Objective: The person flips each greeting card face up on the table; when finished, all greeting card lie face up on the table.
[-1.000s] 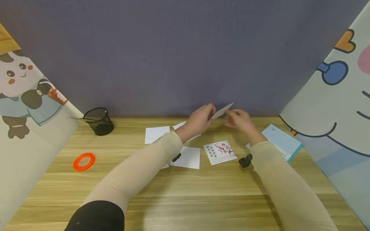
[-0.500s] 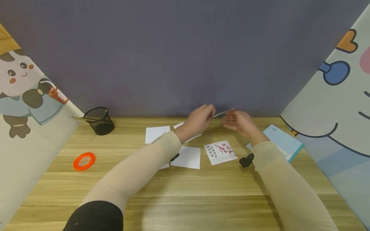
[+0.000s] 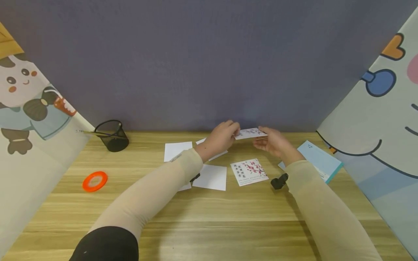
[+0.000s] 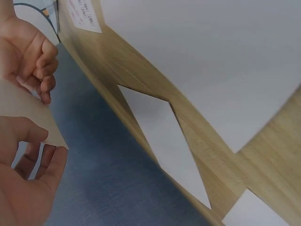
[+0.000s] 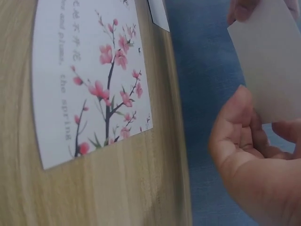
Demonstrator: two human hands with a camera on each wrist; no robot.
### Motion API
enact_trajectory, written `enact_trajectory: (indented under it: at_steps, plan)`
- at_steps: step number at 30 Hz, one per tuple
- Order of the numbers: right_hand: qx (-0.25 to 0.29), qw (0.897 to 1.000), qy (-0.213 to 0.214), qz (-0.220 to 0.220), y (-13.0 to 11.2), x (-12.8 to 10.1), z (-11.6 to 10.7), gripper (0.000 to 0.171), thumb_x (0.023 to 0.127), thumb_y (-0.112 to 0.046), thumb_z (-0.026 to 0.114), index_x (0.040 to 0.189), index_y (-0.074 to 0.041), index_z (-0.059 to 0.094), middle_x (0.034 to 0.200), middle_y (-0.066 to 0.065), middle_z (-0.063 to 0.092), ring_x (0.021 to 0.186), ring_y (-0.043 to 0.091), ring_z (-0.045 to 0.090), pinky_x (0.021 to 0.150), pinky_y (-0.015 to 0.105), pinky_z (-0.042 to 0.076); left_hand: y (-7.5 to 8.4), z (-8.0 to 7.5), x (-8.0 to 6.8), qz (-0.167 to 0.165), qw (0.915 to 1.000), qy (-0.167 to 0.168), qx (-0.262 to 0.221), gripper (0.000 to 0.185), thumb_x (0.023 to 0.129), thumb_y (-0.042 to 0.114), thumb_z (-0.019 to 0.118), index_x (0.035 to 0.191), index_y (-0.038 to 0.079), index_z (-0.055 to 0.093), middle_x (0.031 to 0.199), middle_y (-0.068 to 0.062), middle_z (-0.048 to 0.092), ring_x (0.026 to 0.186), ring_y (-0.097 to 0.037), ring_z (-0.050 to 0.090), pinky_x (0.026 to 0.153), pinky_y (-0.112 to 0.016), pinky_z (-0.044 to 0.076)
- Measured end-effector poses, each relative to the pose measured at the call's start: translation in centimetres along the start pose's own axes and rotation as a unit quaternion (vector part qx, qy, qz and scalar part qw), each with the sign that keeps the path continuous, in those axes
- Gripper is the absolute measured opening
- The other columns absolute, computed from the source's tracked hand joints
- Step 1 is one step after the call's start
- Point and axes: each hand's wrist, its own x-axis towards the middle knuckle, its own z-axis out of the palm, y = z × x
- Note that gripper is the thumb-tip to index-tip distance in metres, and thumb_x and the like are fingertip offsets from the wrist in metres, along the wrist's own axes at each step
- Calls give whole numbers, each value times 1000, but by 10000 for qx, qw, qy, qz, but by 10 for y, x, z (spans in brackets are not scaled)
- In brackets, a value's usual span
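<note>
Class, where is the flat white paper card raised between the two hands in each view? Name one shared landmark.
Head: flat white paper card, just right of centre.
Left wrist: card cropped at left edge.
Right wrist: card cropped at upper right.
Shared landmark: left hand pinching it.

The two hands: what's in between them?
A card with printed branches. The left hand pinches one end; the right hand is at the other. The head view shows the print; both wrist views, a plain side.
</note>
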Motion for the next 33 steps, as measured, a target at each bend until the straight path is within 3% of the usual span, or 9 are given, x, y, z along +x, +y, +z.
enact_trajectory:
  at_steps: [4, 7, 10, 13, 16, 19, 24, 33]
  plan:
    - [-263, 9996, -31, 4, 4, 2, -2, 73, 116, -29, 39, 170, -1, 0, 171, 22, 13, 110, 20, 62, 99, 23, 59, -2, 1, -2, -27, 10000, -67, 63, 20, 97, -6, 63, 107, 11, 63, 108, -4, 67, 101, -20, 62, 93, -31, 54]
    - [-398, 9992, -24, -3, 6, 4, -3, 70, 115, -25, 41, 169, 3, 7, 175, 23, 4, 116, 24, 57, 95, 20, 59, -3, 1, -3, -6, 9999, -98, 83, 20, 97, -6, 64, 108, 11, 64, 109, -4, 68, 103, -20, 63, 94, -31, 55]
    - [-491, 9988, -17, -43, 9, 5, -4, 64, 115, -24, 44, 165, 6, 18, 165, 22, 20, 114, 22, 57, 94, 20, 59, -4, 2, -4, -5, 9998, -146, 109, 20, 97, -4, 65, 109, 11, 65, 111, -4, 69, 104, -20, 63, 96, -31, 55]
    - [-512, 9986, -31, -92, 12, 7, -6, 48, 114, -23, 47, 153, 5, 38, 140, 12, 45, 104, 15, 61, 92, 21, 59, -4, 2, -5, -51, 9997, -223, 120, 19, 98, -3, 64, 110, 11, 65, 114, -4, 68, 106, -20, 63, 97, -31, 55]
    - [-580, 9982, -102, -149, 13, 7, -8, 33, 114, -22, 48, 139, -1, 48, 114, 1, 58, 94, 8, 63, 87, 20, 58, -5, 1, -7, -108, 9995, -280, 73, 19, 99, -3, 63, 112, 10, 65, 116, -4, 68, 109, -20, 62, 99, -30, 55]
    - [-754, 9968, -151, -206, 15, 8, -9, 28, 114, -21, 47, 136, -3, 49, 104, -6, 60, 92, 5, 61, 85, 19, 57, -5, 1, -9, -167, 9993, -331, 2, 19, 100, -3, 62, 113, 10, 66, 119, -4, 66, 111, -20, 61, 100, -30, 55]
    - [-954, 9952, -101, -196, 18, 9, -12, 32, 113, -21, 49, 140, -4, 47, 94, -11, 51, 86, 4, 49, 84, 19, 54, -8, 5, -12, -182, 9994, -302, 6, 18, 101, -1, 61, 113, 11, 66, 120, -4, 64, 111, -19, 58, 101, -29, 54]
    - [-1095, 9936, -139, -223, 23, 11, -16, 27, 112, -19, 52, 134, -3, 52, 98, -9, 56, 84, 4, 52, 75, 17, 52, -10, 12, -14, -220, 9991, -321, 147, 15, 102, 1, 61, 111, 13, 66, 119, -3, 63, 109, -19, 57, 99, -29, 54]
